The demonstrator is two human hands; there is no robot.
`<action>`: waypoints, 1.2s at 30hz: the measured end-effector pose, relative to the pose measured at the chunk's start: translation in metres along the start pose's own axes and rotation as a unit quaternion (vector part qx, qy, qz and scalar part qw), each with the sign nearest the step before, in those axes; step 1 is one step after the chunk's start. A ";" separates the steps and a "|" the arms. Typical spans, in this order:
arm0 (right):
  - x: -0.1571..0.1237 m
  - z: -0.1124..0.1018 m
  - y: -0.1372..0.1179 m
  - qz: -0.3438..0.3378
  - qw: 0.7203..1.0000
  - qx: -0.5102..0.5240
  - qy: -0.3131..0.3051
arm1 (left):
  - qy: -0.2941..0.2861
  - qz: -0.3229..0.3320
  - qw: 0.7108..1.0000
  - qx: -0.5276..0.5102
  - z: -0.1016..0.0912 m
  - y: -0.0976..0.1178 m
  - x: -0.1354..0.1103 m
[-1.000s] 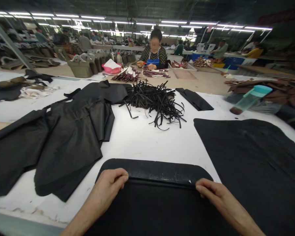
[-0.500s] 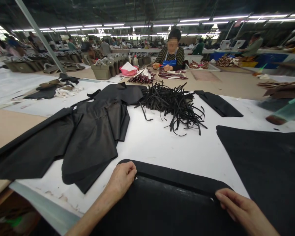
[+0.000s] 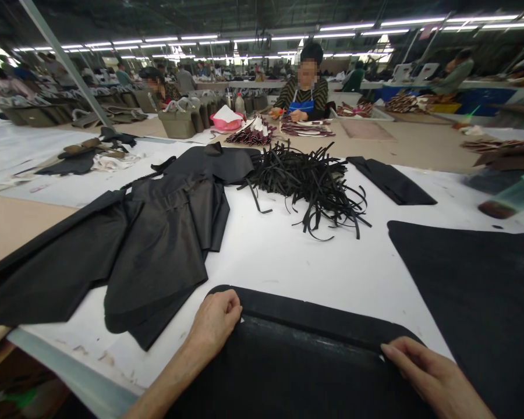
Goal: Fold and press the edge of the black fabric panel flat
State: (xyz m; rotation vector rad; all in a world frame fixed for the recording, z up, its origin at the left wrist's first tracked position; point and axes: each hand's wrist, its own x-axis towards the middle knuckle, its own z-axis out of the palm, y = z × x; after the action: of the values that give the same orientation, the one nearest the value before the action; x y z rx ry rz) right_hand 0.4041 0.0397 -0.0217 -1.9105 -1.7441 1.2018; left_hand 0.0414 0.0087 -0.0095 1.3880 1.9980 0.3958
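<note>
My left hand [image 3: 216, 317], at 7 o'clock, clenches the folded black panel [image 3: 305, 372]; my right hand [image 3: 423, 372], at 5 o'clock, touches it, grip unclear.

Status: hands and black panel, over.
Left hand curled on folded edge of black rounded fabric panel. Right hand touching the fold's other end. Black strip pile lies apart, beyond.
</note>
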 end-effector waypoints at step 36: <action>-0.003 0.010 -0.006 -0.024 0.995 -0.031 0.092 | 0.086 0.306 0.801 0.507 0.040 0.007 -0.044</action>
State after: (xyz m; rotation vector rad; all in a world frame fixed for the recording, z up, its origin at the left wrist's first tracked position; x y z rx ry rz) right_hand 0.3929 0.0349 -0.0228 -1.9345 -1.7377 0.9339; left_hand 0.0828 -0.0331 -0.0193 2.7681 1.8853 -0.4040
